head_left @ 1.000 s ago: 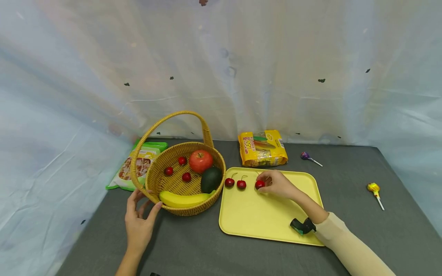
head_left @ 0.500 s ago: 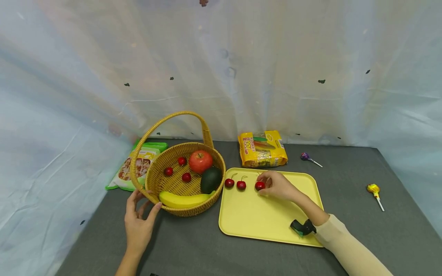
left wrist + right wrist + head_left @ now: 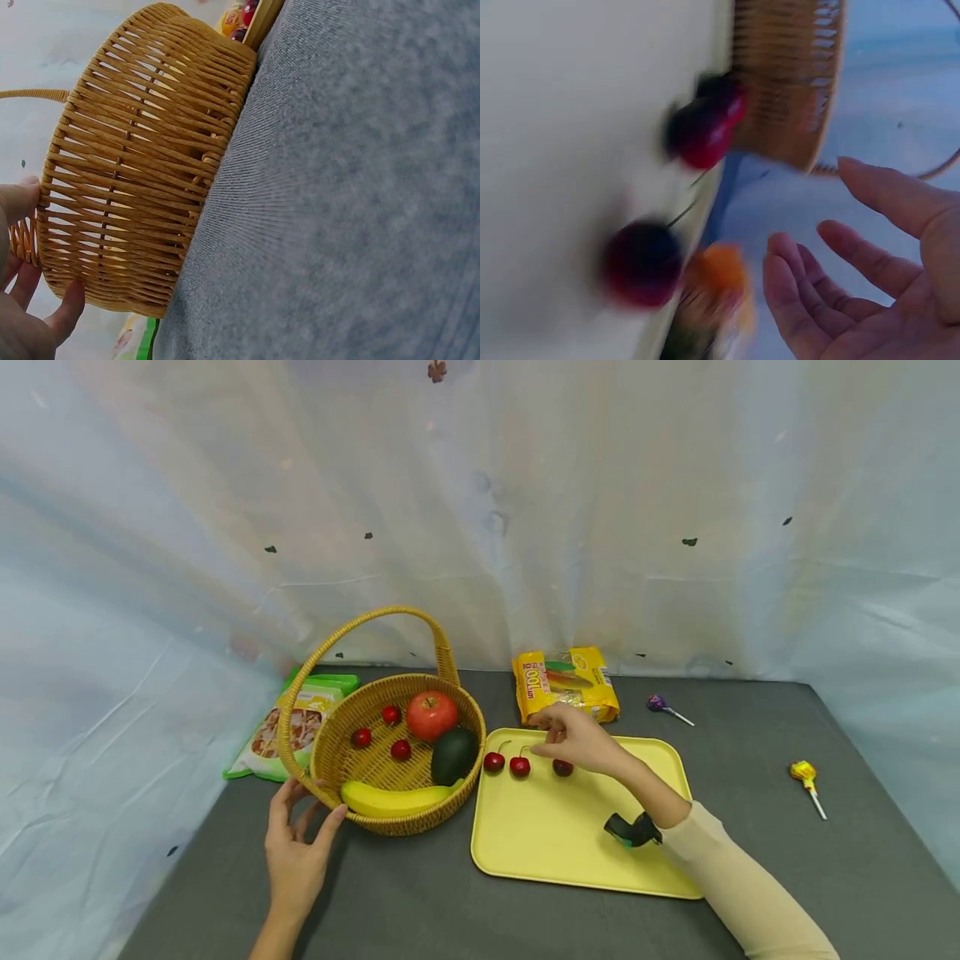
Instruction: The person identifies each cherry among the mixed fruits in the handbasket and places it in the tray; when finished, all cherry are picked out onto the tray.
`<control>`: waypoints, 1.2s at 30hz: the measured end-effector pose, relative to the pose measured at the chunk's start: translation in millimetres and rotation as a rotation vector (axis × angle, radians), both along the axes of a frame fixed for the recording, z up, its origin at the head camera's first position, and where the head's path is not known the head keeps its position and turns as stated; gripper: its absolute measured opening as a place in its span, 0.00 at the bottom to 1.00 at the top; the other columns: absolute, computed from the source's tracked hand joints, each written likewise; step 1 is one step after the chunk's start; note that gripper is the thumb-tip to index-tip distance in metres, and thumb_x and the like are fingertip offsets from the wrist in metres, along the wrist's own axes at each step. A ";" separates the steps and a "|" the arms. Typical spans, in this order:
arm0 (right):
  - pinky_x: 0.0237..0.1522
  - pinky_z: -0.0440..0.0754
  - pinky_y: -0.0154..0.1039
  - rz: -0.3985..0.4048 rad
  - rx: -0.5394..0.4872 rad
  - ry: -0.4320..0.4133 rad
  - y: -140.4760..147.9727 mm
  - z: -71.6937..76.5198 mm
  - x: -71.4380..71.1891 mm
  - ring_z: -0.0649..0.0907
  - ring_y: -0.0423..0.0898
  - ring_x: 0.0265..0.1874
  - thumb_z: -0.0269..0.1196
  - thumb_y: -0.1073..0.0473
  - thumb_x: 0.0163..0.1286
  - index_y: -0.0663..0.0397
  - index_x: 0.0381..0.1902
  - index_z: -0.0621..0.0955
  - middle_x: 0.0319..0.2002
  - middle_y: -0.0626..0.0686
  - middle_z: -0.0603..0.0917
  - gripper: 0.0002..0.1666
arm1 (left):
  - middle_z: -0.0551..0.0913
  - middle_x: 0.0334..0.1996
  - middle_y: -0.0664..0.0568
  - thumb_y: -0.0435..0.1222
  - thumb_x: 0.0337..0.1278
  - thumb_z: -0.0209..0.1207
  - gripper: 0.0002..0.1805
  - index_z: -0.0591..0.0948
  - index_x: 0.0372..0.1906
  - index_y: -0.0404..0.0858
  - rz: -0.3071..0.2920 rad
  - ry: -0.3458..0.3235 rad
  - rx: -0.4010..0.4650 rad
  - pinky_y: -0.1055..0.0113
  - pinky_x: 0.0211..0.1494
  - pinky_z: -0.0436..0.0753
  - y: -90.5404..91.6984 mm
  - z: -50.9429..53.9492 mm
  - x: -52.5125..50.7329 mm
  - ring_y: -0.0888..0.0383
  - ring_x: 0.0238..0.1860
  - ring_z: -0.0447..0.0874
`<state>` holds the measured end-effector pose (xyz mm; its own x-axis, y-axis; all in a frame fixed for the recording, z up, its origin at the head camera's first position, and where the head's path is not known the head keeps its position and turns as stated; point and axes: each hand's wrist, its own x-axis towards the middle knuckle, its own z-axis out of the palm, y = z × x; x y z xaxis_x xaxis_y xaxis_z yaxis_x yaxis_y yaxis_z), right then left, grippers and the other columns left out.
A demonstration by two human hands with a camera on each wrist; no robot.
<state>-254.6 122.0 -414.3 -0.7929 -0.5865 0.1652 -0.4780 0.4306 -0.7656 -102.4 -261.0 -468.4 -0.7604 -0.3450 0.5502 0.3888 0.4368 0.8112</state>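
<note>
My left hand (image 3: 296, 864) holds the rim of the yellow wicker basket (image 3: 408, 828) where the handle meets it. In the left wrist view, thumb and fingers lie on either side of the woven rim (image 3: 64, 195). Inside the basket are a red apple (image 3: 432, 716), a dark green avocado-like fruit (image 3: 453, 757), a banana (image 3: 397, 800) and three cherries. Above the yellow tray (image 3: 555, 852) hovers my right hand (image 3: 581, 742), fingers parted and holding nothing. Three stemmed cherries lie in a row on the tray; the rightmost cherry (image 3: 562, 768) is partly covered by the hand.
Behind the tray lies a yellow snack packet (image 3: 566, 683). A green and white bag (image 3: 285, 735) sits left of the basket, partly behind it. To the right are a purple lollipop (image 3: 669, 708) and a yellow lollipop (image 3: 808, 785). A pale curtain (image 3: 525, 527) hangs along the back.
My right hand has let go of the rightmost cherry and moved up and left, off the tray surface. My left hand stays on the basket. The whole head view has shifted slightly.
</note>
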 end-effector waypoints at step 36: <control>0.62 0.76 0.34 0.378 0.192 -0.293 -266.1 25.3 -25.5 0.70 0.49 0.69 0.63 0.49 0.73 0.59 0.74 0.66 0.71 0.55 0.69 0.38 | 0.71 0.57 0.34 0.15 0.51 0.65 0.39 0.65 0.70 0.27 -0.019 -0.020 0.000 0.79 0.58 0.78 -1.6 3.0 2.2 0.57 0.60 0.70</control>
<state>-280.0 -144.1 -389.0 -0.5166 -0.8390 -0.1708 -0.4047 0.4150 -0.8148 -100.2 -262.6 -465.4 -0.7774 -0.3309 0.5350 0.3809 0.4293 0.8189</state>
